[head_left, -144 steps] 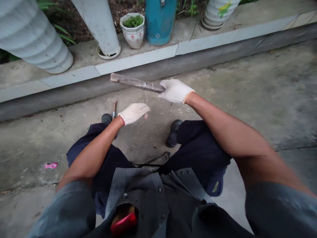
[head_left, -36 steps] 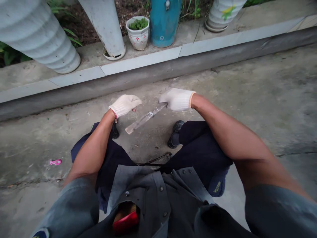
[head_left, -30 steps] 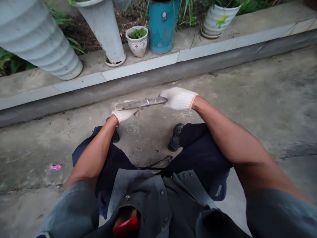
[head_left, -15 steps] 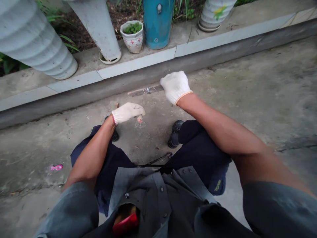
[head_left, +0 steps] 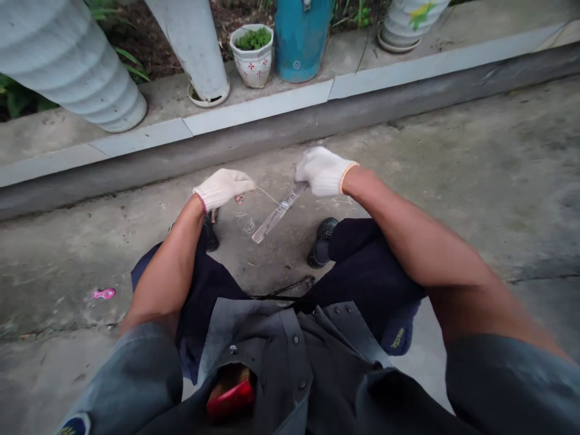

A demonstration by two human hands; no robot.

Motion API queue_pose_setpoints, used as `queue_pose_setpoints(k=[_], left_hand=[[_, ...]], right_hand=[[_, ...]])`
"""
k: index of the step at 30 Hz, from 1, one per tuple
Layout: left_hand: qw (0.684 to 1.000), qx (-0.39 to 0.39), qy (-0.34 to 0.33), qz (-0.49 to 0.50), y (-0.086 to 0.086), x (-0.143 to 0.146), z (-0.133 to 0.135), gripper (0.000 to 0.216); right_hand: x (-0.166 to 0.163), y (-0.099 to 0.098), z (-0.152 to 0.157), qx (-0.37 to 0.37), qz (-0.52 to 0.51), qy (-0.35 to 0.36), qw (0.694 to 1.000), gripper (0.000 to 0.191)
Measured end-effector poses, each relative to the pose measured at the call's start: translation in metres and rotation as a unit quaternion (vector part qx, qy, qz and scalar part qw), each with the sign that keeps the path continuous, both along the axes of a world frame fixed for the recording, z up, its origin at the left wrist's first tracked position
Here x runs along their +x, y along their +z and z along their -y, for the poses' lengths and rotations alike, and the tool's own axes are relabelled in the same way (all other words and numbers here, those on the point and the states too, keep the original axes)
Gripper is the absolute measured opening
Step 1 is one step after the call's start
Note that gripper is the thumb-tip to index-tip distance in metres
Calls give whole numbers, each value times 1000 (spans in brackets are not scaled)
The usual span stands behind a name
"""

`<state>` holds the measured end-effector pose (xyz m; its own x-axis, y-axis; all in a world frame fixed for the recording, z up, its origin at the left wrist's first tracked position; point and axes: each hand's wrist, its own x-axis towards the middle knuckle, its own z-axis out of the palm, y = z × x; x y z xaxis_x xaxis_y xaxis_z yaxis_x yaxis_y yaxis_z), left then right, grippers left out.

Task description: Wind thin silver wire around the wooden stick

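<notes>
"What changed with the stick (head_left: 277, 215)?"
"Half a second ago it pointed sideways. Now it slants, its free end turned back toward the person (head_left: 267, 344)."
"And the wire (head_left: 267, 194)?"
"Now a thin line shows between the left hand (head_left: 224, 187) and the stick."

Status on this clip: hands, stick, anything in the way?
Right hand gripping one end of stick. Left hand pinching pale strand, running to windings around stick. Loose loops by stick's free end; no obstruction seen.
</notes>
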<state>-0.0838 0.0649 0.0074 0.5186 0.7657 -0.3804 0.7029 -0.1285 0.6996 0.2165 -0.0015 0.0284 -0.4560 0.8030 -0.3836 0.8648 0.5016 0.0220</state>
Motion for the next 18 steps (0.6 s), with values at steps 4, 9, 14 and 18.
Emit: queue_pose_setpoints(k=[4, 9, 14, 18], left_hand=[[1000, -6, -15, 20, 0, 3, 2, 30], [997, -20, -37, 61, 6, 8, 13, 29], [996, -33, -38, 72, 7, 11, 19, 29], [997, -55, -13, 45, 10, 16, 22, 22]], right_hand=[[4, 12, 10, -94, -77, -19, 992, 21], [-7, 34, 15, -53, -190, -152, 969, 28], [-17, 33, 10, 59, -151, -259, 952, 35], [-17, 23, 4, 136, -79, -275, 949, 37]])
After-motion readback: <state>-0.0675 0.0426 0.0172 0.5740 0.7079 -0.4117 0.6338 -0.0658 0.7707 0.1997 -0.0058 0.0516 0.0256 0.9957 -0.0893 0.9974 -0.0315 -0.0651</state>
